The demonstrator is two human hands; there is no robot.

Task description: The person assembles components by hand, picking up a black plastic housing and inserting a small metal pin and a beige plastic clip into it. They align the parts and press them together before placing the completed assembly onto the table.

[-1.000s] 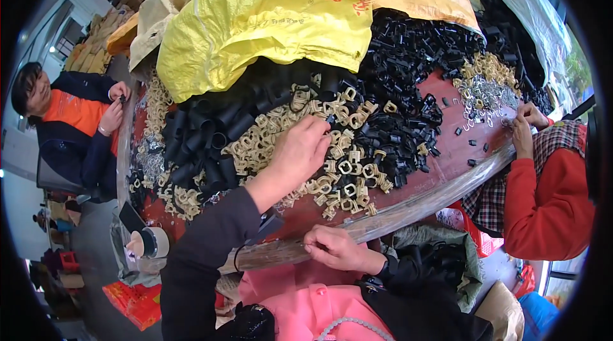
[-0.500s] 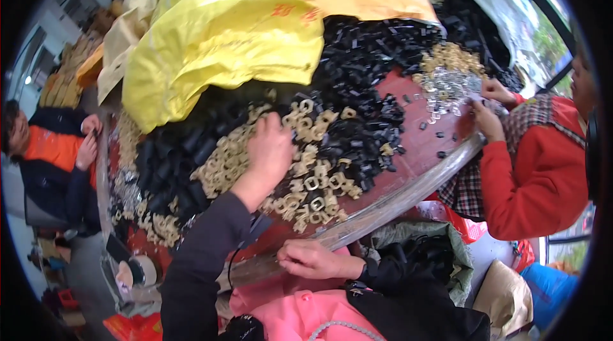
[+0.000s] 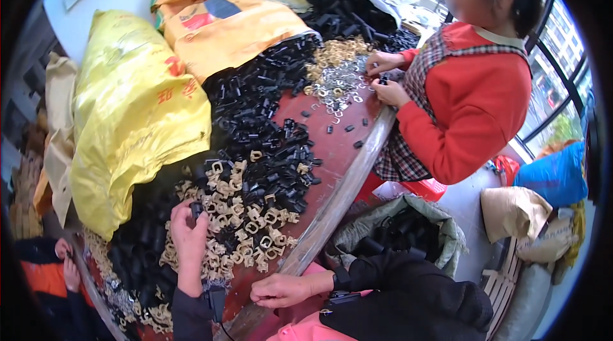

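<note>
The left grip (image 3: 187, 231) pinches a small black piece (image 3: 196, 209) with its fingers nearly together, by the tan clips (image 3: 220, 248) on the red desk (image 3: 329, 152). The right grip (image 3: 274, 290) curls at the desk's edge; I cannot tell if it holds anything.

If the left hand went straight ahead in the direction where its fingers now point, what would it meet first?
The left hand would probably meet the beige clips just ahead, though its height above them is unclear.
</note>
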